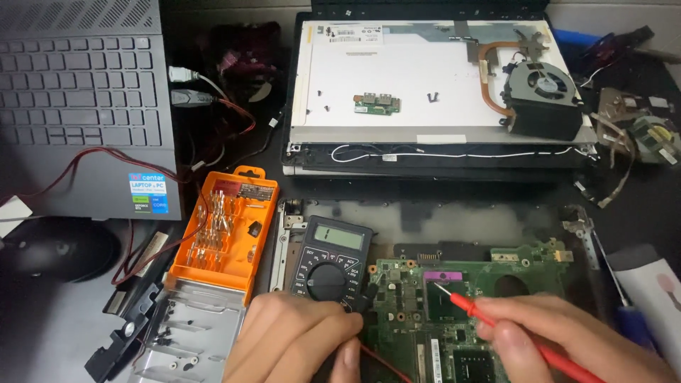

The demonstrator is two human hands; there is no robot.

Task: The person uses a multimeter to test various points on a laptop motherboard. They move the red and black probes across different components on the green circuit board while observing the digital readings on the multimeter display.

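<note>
I see the red probe pinched in my right hand, its tip touching the green circuit board at the bottom centre. My left hand lies curled against the black meter, fingers gripping its lower edge. An orange bit case sits just left.

My left hand comes in from the bottom edge with its back turned up, the fingers curled down and inward and the thumb stretched out toward the middle. My right hand lies lower right, knuckles up, fingers closed in a pen-like pinch, the forefinger pointing up and left. My two hands sit near each other without touching.
</note>
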